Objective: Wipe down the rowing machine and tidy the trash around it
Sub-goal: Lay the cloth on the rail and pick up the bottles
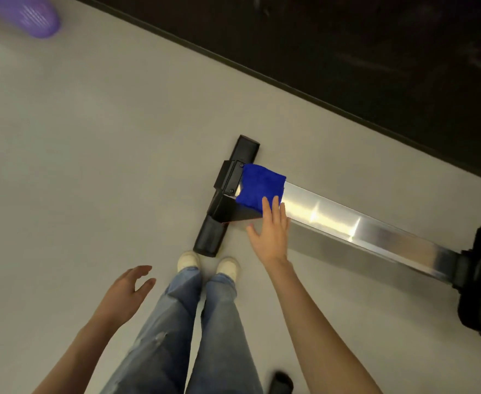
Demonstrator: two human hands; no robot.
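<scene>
The pale floor [91, 137] fills most of the view, and a dark mat [347, 38] borders it at the top right. The rowing machine [347, 217] lies across the floor, its shiny metal rail ending in a black rear foot [227, 194] just in front of the person's white shoes [227, 265] and jeans [191, 322]. The right hand [272, 231] reaches to the rail end, its grip apart, with straight fingers at the near edge of the blue cloth [259, 184]. This cloth is draped over the rail, beside the black foot. The left hand [128, 285] hangs over the floor, grip apart, holding nothing. A purple basket [31, 15] stands far left, blurred.
</scene>
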